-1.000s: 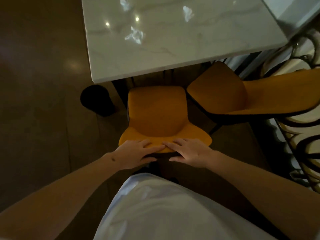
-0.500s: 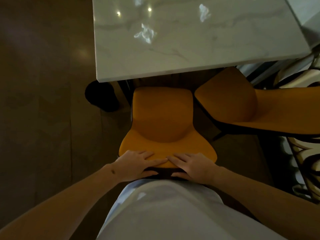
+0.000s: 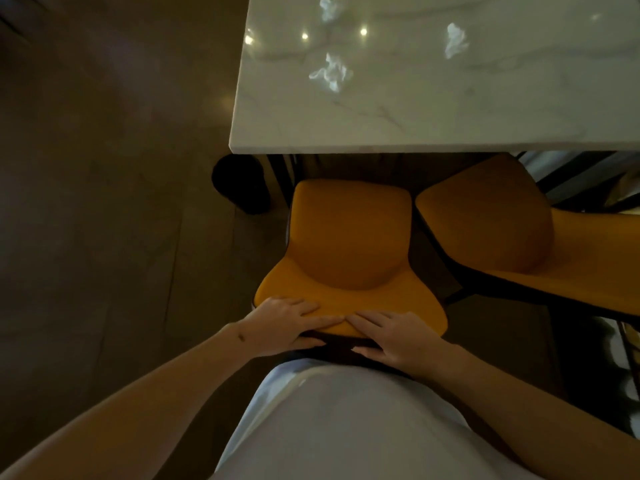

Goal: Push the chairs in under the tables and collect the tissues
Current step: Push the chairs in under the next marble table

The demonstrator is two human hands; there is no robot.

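Observation:
An orange chair (image 3: 349, 244) stands just in front of me, its seat a little short of the white marble table (image 3: 398, 129). My left hand (image 3: 280, 323) and my right hand (image 3: 394, 336) both grip the top of its backrest, fingers over the front, thumbs behind. A second orange chair (image 3: 491, 220) stands to the right, turned at an angle, its seat front partly under the table edge. Three crumpled white tissues lie on the table: one near the left (image 3: 330, 72), one further right (image 3: 454, 39), one at the top edge (image 3: 328, 6).
A black round bin (image 3: 240, 183) stands on the dark floor beside the table's near left corner. At the right edge is a patterned, striped surface (image 3: 627, 358). Dark open floor stretches to the left.
The chair has stayed gripped in both hands. The view has shifted so the table and chairs sit further right and nearer; the gap between chair seat and table edge looks slightly smaller.

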